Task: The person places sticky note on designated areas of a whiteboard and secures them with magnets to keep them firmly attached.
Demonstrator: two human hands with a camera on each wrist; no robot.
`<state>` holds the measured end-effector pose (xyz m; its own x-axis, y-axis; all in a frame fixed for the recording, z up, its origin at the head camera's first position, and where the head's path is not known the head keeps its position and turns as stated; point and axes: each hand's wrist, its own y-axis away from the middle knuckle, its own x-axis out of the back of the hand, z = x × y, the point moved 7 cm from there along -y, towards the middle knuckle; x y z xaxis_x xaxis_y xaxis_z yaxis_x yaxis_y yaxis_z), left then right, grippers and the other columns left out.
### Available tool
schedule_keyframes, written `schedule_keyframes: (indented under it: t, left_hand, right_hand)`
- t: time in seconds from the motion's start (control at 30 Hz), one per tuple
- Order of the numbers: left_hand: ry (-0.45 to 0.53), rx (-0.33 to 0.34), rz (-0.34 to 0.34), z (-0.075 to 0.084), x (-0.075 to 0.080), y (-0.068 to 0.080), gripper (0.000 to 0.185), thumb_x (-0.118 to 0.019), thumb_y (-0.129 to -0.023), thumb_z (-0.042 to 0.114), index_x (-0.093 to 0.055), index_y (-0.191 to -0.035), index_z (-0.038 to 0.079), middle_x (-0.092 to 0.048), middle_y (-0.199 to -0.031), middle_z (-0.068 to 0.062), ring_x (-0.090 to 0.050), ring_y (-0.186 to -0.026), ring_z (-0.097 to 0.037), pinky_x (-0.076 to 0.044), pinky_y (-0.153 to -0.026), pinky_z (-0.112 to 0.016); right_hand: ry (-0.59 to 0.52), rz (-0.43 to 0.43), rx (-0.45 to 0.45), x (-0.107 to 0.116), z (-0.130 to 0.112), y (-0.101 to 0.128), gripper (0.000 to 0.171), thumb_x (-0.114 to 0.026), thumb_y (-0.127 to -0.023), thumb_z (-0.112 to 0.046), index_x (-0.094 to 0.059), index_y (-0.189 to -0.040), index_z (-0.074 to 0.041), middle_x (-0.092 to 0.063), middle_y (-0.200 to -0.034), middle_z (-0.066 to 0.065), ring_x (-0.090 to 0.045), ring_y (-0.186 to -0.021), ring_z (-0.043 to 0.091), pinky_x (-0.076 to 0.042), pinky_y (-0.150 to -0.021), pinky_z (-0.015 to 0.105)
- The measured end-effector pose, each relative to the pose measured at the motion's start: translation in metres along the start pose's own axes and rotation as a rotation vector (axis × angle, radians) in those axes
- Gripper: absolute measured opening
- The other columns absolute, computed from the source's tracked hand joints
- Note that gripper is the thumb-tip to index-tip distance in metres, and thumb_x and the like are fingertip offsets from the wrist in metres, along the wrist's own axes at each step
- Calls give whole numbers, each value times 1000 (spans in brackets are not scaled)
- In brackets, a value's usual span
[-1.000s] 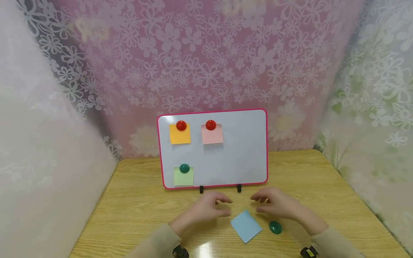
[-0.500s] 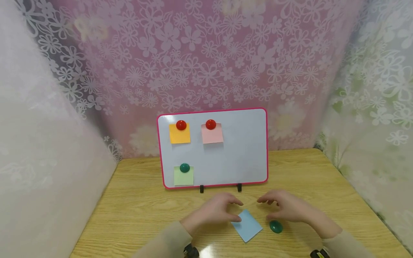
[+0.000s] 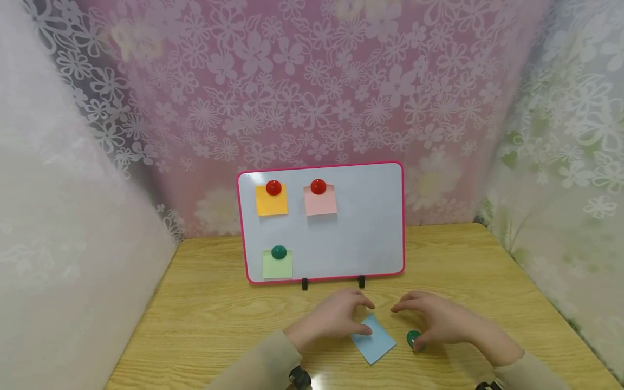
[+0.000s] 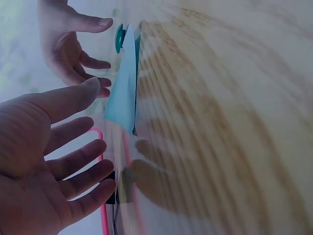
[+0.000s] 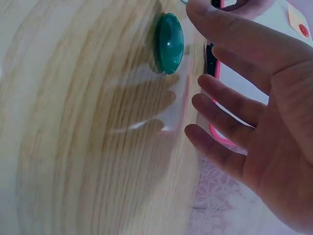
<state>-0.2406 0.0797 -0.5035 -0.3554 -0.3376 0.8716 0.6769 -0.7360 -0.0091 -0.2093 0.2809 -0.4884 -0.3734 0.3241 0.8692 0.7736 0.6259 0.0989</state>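
Observation:
A blue sticky note [image 3: 373, 340] [image 4: 123, 88] lies flat on the wooden table [image 3: 214, 319], with a green round magnet [image 3: 414, 339] [image 5: 168, 43] just to its right. My left hand [image 3: 336, 319] [image 4: 54, 152] hovers over the note's left corner, fingers spread and relaxed, holding nothing. My right hand [image 3: 436, 319] [image 5: 254, 98] hovers above the magnet with fingers apart, not touching it. Behind them stands a pink-framed whiteboard [image 3: 361, 227] with orange, pink and green notes pinned by magnets.
Floral curtains close in the table at the back and on both sides. The whiteboard stands on two small black feet [image 3: 304, 284]. Bare tabletop lies left of my hands and right of the board.
Both hands have moved down and toward the middle: the left one now reaches the blue note's corner, the right one has come over the green magnet.

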Motion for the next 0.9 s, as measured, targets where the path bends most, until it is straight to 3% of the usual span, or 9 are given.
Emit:
schedule_keyframes:
  t: [0.1, 0.4, 0.9]
  left_hand:
    - [-41, 2, -3, 3, 0, -3, 46, -91, -88, 38, -77, -129, 23, -67, -132, 7, -60, -122, -8, -48, -105, -24]
    - [-122, -19, 0, 9, -3, -9, 40, -90, -88, 33, -79, -125, 22, -69, -118, 9, -60, -107, -4, -48, -95, -19]
    - [-145, 3, -19, 13, -8, -16, 26, -90, -87, 24, -81, -112, 22, -57, -89, 12, -48, -84, -2, -44, -75, -16]
  right_hand:
    - [-21, -19, 10, -2, 0, 1, 71, -96, -77, -47, -70, -138, -25, -63, -134, -4, -63, -122, 24, -55, -100, 49]
    - [-73, -46, 50, -6, -3, 1, 49, -97, -76, -26, -76, -120, -26, -64, -116, -14, -62, -104, 9, -57, -91, 36]
    - [-72, -65, 39, -8, -4, 5, 45, -95, -73, -13, -77, -112, -26, -64, -112, -15, -64, -102, 8, -58, -90, 35]
